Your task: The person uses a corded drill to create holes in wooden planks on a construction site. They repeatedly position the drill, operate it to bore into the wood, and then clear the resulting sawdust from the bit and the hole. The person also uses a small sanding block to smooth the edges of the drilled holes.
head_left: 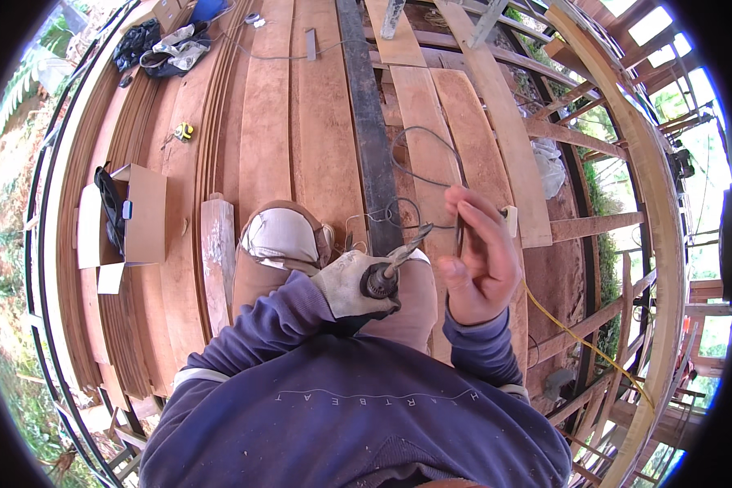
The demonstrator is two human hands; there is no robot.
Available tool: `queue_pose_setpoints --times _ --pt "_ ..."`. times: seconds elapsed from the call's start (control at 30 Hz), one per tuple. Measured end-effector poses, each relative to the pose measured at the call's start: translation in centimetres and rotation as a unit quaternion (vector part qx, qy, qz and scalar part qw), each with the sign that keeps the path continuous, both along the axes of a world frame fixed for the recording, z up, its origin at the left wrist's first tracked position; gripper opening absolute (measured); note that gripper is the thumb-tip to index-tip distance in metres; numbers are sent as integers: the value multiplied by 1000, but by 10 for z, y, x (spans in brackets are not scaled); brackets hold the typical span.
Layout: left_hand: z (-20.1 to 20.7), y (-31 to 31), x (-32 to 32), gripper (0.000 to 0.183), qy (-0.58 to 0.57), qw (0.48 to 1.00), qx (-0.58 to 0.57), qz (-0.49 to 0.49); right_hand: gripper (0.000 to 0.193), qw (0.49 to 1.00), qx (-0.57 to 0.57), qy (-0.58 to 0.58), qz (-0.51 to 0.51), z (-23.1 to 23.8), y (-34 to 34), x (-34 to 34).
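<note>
1. In the head view, the drill (380,282) sits just below the middle, its bit (407,250) pointing toward one to two o'clock and passing over the edge of the right knee (416,297).
2. To handle it well, I would aim the bit away from that knee and keep bare fingers off it unless the drill is sure to be stopped.
3. The dark cable (425,176) loops at one o'clock from the drill, over the planks (325,122); best to draw it clear of the bit first.
4. A firm grip well behind the chuck seems wise, so that glove fabric cannot catch.
5. The left hand (346,285), in a pale work glove, is wrapped around the drill near its chuck end.
6. The right hand (488,260), bare, lies at about three o'clock from the drill, loosely cupped, thumb well apart from the fingers. A thin dark strip shows beside the fingers; I cannot tell whether they touch it.
</note>
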State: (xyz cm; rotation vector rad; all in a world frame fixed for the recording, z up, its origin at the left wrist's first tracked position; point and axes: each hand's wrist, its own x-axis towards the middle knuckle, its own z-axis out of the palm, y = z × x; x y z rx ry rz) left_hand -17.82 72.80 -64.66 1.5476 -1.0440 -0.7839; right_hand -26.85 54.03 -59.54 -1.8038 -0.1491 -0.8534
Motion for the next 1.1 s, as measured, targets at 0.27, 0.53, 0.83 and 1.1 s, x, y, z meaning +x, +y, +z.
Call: queue_pose_setpoints --times 0.27,0.53,0.83,1.1 --pt "-7 2 -3 41 23 993 84 -76 54 990 -115 15 -77 6 22 -16" --pt "2 1 -23 74 -32 999 -24 11 47 987 -121 -11 -104 -4 30 -27" --pt "-3 0 -26 70 -61 998 9 29 41 986 -104 -12 -133 -13 43 -25" --pt "-16 5 -29 42 -54 996 -1 68 37 981 -117 -19 -151 -18 51 -19"
